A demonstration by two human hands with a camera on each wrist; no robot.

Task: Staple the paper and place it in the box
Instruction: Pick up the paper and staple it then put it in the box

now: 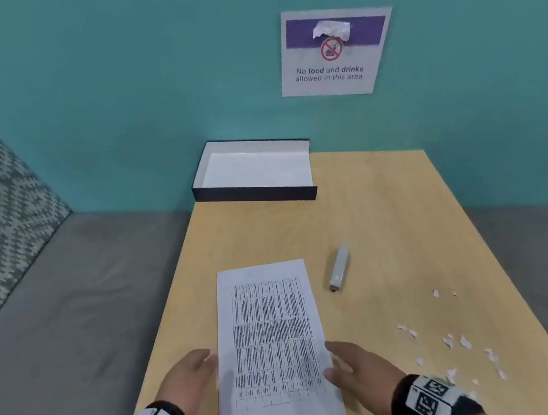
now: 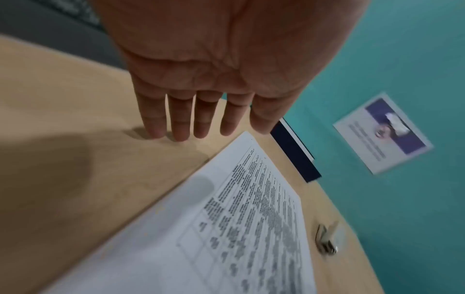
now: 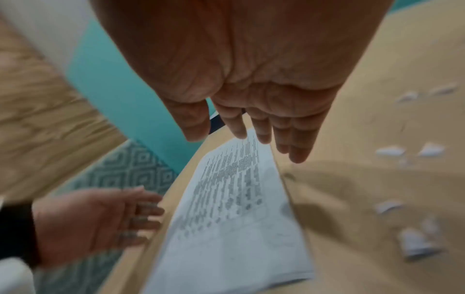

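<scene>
Flanking the paper [image 1: 272, 345], lengthwise toward the box [image 1: 254, 171], both hands lie flat-fingered.

A sign [image 1: 336, 52] hung on the teal wall [image 1: 145, 68] and read "No food and drinks allowed in this area" — under a red circle with a slash through a picture of food and a drink, set on a purple band. The paper [image 1: 272, 349] on the table [image 1: 389, 227] carried a printed grid of small text, too fine and blurred to read. The bands at both wrists bore black-and-white square code markers — patterns only, with no legible words.
</scene>
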